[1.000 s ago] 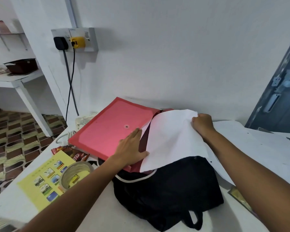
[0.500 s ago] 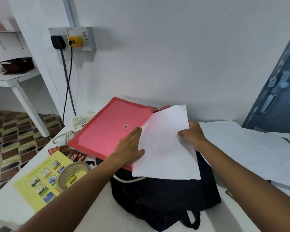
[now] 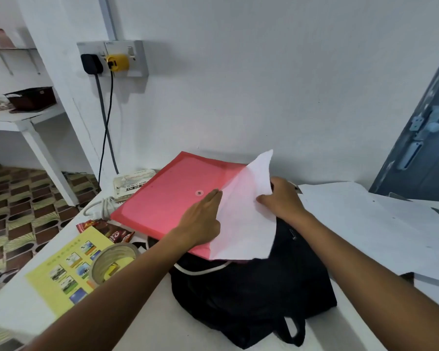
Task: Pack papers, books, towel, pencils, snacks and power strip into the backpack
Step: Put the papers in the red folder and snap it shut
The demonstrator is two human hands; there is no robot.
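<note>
A red plastic envelope folder lies across the top of the black backpack on the white table. My left hand rests flat on the folder near its button clasp, fingers straight. My right hand pinches the right edge of a white paper sheet, whose left part slides into the folder's open mouth. More white papers lie to the right. Snack wrappers, a white power strip cord and a book sit at the left.
A yellow leaflet with a tape roll on it lies at the table's front left. A wall socket with two plugs hangs above. A blue door stands at the right, a white shelf at the far left.
My right hand has drawn the white sheet leftward, from over the backpack into the folder's mouth. The sheet now stands steeper. My left hand has stayed pressed on the folder.
</note>
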